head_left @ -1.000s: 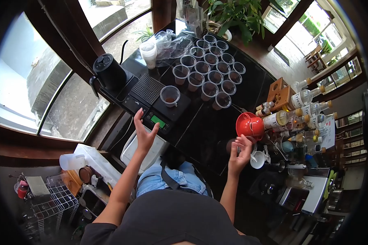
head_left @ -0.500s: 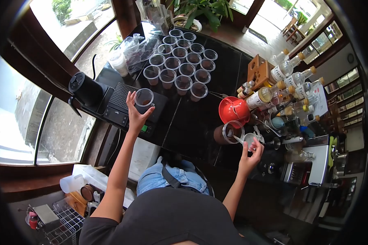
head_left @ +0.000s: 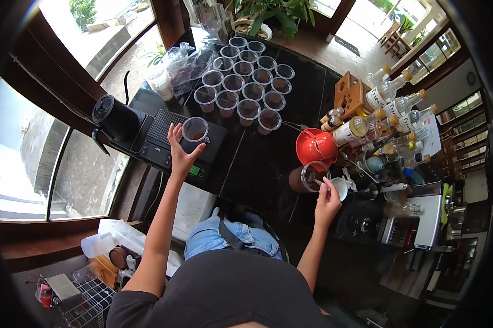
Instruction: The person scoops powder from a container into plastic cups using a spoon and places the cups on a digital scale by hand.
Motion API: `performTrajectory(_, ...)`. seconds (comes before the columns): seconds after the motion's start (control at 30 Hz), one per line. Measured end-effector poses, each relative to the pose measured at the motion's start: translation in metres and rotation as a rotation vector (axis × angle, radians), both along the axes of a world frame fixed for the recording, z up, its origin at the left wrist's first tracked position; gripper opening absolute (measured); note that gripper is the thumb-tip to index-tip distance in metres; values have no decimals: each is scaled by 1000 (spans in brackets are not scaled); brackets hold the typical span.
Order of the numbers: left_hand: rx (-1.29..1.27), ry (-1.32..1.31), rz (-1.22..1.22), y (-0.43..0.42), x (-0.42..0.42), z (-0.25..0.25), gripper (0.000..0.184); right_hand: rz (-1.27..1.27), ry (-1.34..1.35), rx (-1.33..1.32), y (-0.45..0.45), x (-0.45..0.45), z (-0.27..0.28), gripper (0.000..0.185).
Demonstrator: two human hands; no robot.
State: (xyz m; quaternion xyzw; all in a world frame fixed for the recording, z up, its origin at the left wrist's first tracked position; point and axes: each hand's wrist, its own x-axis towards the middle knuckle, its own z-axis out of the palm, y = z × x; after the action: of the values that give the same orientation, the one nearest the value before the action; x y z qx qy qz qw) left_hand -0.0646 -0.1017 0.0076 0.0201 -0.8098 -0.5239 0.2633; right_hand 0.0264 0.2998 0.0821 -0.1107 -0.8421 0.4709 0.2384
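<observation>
My left hand (head_left: pixel 183 152) is open, thumb and fingers spread around the near side of a clear plastic cup (head_left: pixel 195 129) with a little brown stuff in it. That cup stands on a black scale (head_left: pixel 211 143) with a green display; whether my fingers touch it is hard to tell. On the right, my right hand (head_left: pixel 327 200) pinches the handle of a spoon (head_left: pixel 316 180), whose other end is inside a clear container of brown powder (head_left: pixel 301 180). A white cup (head_left: pixel 340 188) is just behind these fingers.
Several clear cups (head_left: pixel 248 109) stand in rows on the black table (head_left: pixel 246 164). A red dripper (head_left: pixel 316 147), glass bottles (head_left: pixel 351 130) and a wooden holder (head_left: pixel 350 94) are at the right. A black kettle (head_left: pixel 115 117) and stacked cups (head_left: pixel 160 83) are at the left.
The view has turned right. My left hand has reached the cup on the scale. My right hand, open earlier, has closed on the spoon and moved slightly left over the container.
</observation>
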Motion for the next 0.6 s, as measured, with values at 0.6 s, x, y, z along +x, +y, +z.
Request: performTrajectory(0.6, -36, -29, -33, -13, 12, 5, 112, -3, 119, 125, 2, 8, 26, 18)
